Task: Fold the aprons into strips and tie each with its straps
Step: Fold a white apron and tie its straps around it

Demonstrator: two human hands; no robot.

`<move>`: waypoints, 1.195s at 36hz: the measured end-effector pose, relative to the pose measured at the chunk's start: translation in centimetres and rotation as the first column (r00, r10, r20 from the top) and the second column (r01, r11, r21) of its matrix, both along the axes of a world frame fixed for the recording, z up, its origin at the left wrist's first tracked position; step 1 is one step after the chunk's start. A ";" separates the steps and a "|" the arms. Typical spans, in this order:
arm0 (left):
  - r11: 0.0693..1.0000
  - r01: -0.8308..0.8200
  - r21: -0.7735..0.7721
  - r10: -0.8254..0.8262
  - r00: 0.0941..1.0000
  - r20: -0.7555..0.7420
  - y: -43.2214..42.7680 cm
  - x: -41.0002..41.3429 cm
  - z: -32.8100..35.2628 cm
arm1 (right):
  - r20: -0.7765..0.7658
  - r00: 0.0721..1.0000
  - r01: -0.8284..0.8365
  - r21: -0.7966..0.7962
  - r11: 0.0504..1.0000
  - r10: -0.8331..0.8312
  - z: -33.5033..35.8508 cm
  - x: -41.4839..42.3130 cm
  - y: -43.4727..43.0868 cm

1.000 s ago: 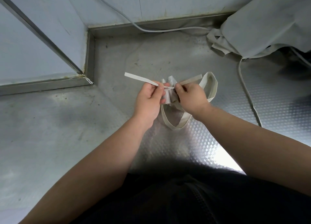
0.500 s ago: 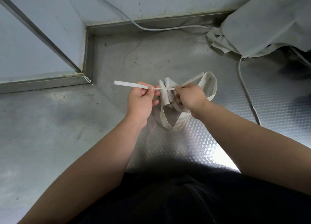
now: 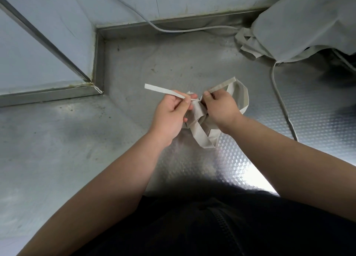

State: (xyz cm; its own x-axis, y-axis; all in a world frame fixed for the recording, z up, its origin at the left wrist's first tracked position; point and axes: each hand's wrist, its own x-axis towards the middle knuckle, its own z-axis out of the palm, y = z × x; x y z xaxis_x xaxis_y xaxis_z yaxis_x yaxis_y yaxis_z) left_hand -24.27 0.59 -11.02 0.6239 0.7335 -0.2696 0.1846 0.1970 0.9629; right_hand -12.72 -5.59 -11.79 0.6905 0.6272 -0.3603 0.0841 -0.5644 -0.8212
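A small folded beige apron bundle [image 3: 196, 112] hangs between my two hands above the steel table. My left hand [image 3: 170, 115] pinches one strap end [image 3: 163, 90] that sticks out to the left. My right hand [image 3: 221, 108] pinches the other strap end [image 3: 222, 85], which points up and right. The straps cross tightly at the top of the bundle. A wide neck loop [image 3: 244, 96] curves behind my right hand, and a loop of strap [image 3: 202, 138] dangles below.
A pile of beige aprons [image 3: 300, 22] lies at the back right, with a long strap [image 3: 279, 94] trailing toward me. A grey cable [image 3: 173, 29] runs along the back wall. The steel table [image 3: 77, 140] has a raised rim at the back and a step on the left.
My hands pulled apart, drawing the straps tight, then came closer together over the bundle. The left strap end now angles up and left.
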 end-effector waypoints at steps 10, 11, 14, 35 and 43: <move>0.961 0.147 0.235 -0.123 0.986 -0.114 0.3 -0.1 -0.4 | -0.024 0.999 0.032 0.022 0.999 -0.031 0.3 -0.4 -0.4; 0.965 0.126 0.232 -0.103 0.989 -0.108 0.2 -0.3 -0.7 | -0.011 1.000 0.022 0.029 0.999 -0.021 0.4 -0.5 -0.4; 0.972 0.046 0.232 -0.022 0.994 -0.105 0.0 -1.1 -1.2 | 0.009 0.999 -0.031 0.035 0.999 0.031 0.5 -0.7 -0.7; 0.737 0.287 0.611 -0.064 0.931 -0.360 -0.5 -1.9 -0.8 | 0.311 0.898 -0.343 0.053 0.938 0.311 1.1 -1.3 -1.0; 0.828 0.166 0.536 -0.010 0.959 -0.282 -0.4 -1.4 -1.3 | 0.262 0.909 -0.318 -0.072 0.945 0.325 1.6 -1.1 -0.7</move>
